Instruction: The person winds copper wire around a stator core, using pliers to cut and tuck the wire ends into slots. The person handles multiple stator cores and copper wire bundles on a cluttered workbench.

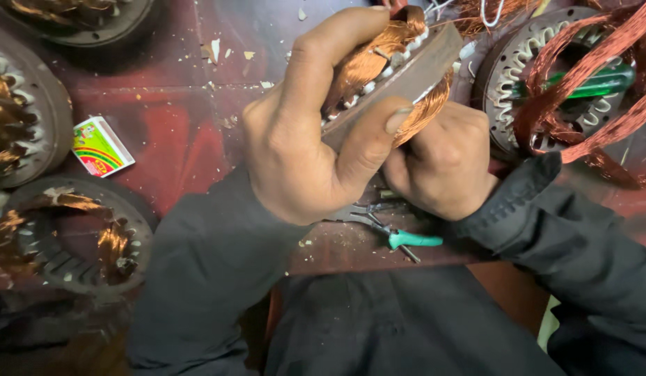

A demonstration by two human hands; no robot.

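A round metal motor core, its slots packed with copper wire, is being held up on edge above the desk, near the top middle of the view. The left hand is wrapping around it, fingers curling over the copper winding on top and the thumb pressing against the grey outer rim. The right hand is closing into a fist just beneath the core, gripping a bundle of copper wire that is hanging out of its lower side. Both sleeves are dark.

Directly below the hands, a pair of pliers with teal handles is lying on the desk. To the right, another motor core is sitting flat with loose copper loops spilling over it and a green-handled screwdriver resting across its opening. On the left, three more wound cores are lying flat: one at the left edge, one lower left, one partly cut off at the top. A small colourful box is lying between them.

The desk is showing a worn red surface, scuffed and dusty, with pale chips and scraps scattered over it. The room beyond is not showing.
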